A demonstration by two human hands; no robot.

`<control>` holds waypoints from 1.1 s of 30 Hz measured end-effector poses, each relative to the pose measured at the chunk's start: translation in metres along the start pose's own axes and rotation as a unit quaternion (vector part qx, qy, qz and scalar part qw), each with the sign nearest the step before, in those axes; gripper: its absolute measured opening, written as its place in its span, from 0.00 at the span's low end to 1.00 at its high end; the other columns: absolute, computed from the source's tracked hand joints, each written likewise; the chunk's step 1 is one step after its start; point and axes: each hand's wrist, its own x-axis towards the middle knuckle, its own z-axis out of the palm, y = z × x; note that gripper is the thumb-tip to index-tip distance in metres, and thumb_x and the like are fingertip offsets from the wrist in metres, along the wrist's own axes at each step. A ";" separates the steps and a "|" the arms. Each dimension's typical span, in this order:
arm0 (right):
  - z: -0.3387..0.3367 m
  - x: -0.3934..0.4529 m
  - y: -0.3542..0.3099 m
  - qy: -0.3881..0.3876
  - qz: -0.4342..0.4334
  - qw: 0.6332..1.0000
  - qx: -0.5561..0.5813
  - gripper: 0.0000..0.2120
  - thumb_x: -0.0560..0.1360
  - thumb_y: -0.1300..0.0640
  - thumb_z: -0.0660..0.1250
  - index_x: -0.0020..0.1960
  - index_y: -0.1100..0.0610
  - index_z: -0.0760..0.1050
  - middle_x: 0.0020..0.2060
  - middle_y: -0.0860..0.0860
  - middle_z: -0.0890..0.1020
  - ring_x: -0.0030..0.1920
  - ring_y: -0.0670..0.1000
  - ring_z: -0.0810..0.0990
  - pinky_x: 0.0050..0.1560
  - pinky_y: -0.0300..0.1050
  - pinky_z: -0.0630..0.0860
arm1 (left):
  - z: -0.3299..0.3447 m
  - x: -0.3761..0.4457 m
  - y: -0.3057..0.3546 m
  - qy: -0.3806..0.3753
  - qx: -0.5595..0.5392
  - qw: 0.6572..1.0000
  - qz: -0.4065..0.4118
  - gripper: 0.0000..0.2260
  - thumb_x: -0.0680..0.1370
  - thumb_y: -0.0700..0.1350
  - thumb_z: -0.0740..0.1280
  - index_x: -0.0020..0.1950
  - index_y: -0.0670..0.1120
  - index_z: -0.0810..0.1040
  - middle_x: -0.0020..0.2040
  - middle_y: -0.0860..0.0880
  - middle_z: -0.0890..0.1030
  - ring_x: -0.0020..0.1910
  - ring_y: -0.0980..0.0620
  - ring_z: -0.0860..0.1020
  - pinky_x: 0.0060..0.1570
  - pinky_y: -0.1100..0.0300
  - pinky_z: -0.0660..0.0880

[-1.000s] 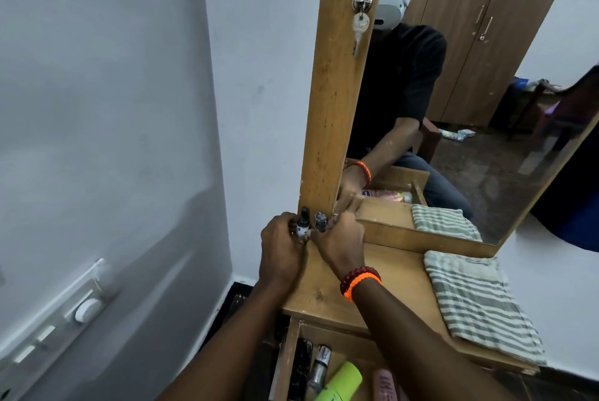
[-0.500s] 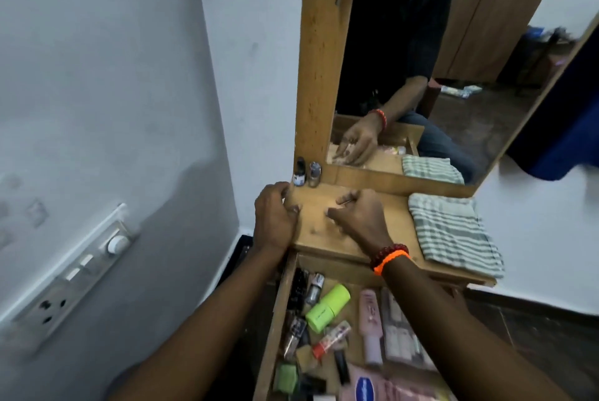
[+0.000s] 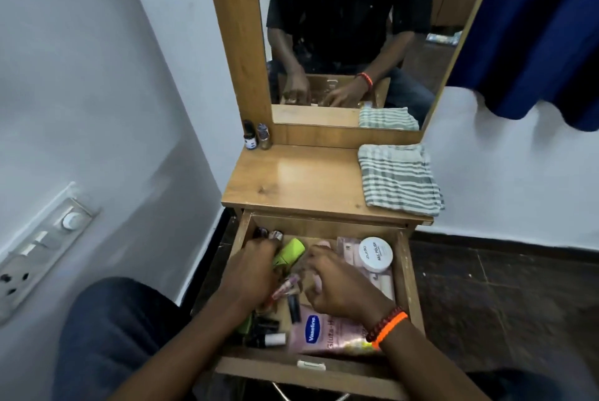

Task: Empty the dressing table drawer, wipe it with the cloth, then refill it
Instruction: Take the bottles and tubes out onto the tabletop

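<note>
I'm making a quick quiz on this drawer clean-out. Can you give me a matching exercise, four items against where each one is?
Things:
1. striped cloth
2. two small bottles
3. white nail polish jar
4. pink Vaseline pouch

Places:
A. drawer, back right
B. tabletop, back left, by the mirror frame
C. drawer, front
D. tabletop, right side

Pairs: 1-D, 2-B, 3-A, 4-C

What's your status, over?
Both hands, left and right, down in the open drawer, grips unclear. Drawer mostly full. Two bottles out. Cloth untouched on top.
</note>
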 end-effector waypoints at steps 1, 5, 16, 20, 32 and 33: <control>0.002 0.000 -0.001 -0.003 -0.013 1.000 -0.014 0.19 0.70 0.60 0.65 0.59 0.49 0.81 0.58 0.46 0.77 0.61 0.49 0.75 0.55 0.46 0.78 | 0.004 0.003 0.001 -0.011 0.019 1.000 0.002 0.11 0.75 0.49 0.70 0.56 0.53 0.78 0.51 0.49 0.83 0.48 0.47 0.83 0.41 0.53 0.79; 0.008 0.005 -0.008 0.004 -0.045 0.996 -0.078 0.11 0.71 0.60 0.67 0.51 0.51 0.82 0.53 0.48 0.78 0.57 0.52 0.74 0.54 0.52 0.77 | 0.015 0.013 -0.001 -0.031 0.038 0.999 0.002 0.10 0.76 0.45 0.68 0.57 0.49 0.75 0.55 0.45 0.79 0.51 0.42 0.82 0.46 0.48 0.79; -0.017 0.001 -0.015 0.027 -0.010 0.997 0.069 0.06 0.70 0.54 0.78 0.45 0.51 0.84 0.45 0.42 0.84 0.50 0.44 0.82 0.52 0.41 0.78 | 0.003 0.001 -0.021 0.010 -0.125 0.992 0.021 0.16 0.72 0.55 0.73 0.59 0.54 0.79 0.55 0.54 0.80 0.51 0.53 0.79 0.47 0.53 0.79; -0.047 0.005 -0.039 0.042 -0.001 0.991 0.130 0.04 0.73 0.59 0.77 0.43 0.55 0.82 0.39 0.46 0.87 0.39 0.46 0.85 0.38 0.37 0.79 | -0.023 -0.008 -0.031 0.071 -0.224 0.972 0.010 0.16 0.72 0.54 0.76 0.58 0.53 0.81 0.51 0.58 0.81 0.46 0.61 0.79 0.43 0.64 0.75; -0.071 0.131 -0.068 0.253 -0.007 0.959 0.127 0.06 0.74 0.64 0.73 0.42 0.57 0.78 0.37 0.49 0.85 0.37 0.46 0.85 0.36 0.33 0.78 | -0.074 0.085 -0.055 0.252 -0.309 0.917 -0.013 0.17 0.75 0.51 0.75 0.62 0.48 0.80 0.55 0.52 0.82 0.49 0.56 0.80 0.48 0.59 0.79; -0.066 0.134 -0.063 0.250 0.005 0.961 0.114 0.07 0.73 0.64 0.74 0.41 0.56 0.78 0.36 0.48 0.84 0.37 0.45 0.85 0.36 0.34 0.78 | -0.071 0.091 -0.058 0.251 -0.304 0.919 -0.013 0.18 0.75 0.52 0.74 0.63 0.48 0.80 0.55 0.52 0.82 0.50 0.56 0.80 0.49 0.58 0.79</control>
